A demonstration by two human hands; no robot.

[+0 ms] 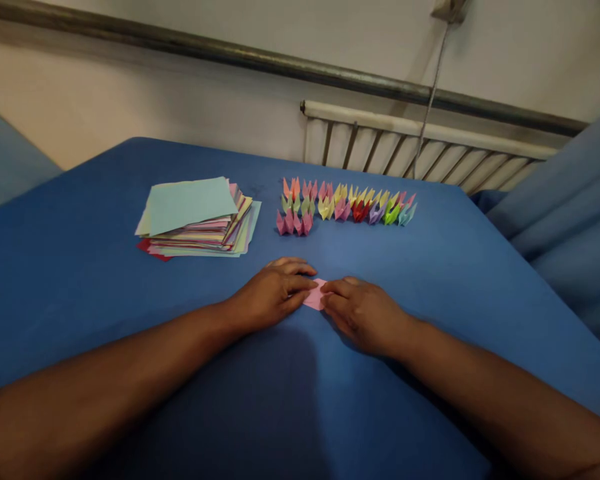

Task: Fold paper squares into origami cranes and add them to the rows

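A small piece of folded pink paper (314,297) lies flat on the blue table between my two hands. My left hand (275,290) holds its left side, with the fingertips pressed down on the paper. From the right, my right hand (363,310) has its bent fingers closed on the other edge. Parts of the paper are hidden under the fingers of both hands. Just beyond, several folded paper cranes (327,208) in pink, yellow, red, purple, green and light blue stand in rows.
A thick stack of coloured paper sheets (195,213), light blue on top, sits at the back left of the blue table (210,413). Behind the table are a wall, a metal pipe (260,60) and a radiator (380,127). A blue curtain (570,193) hangs at the right.
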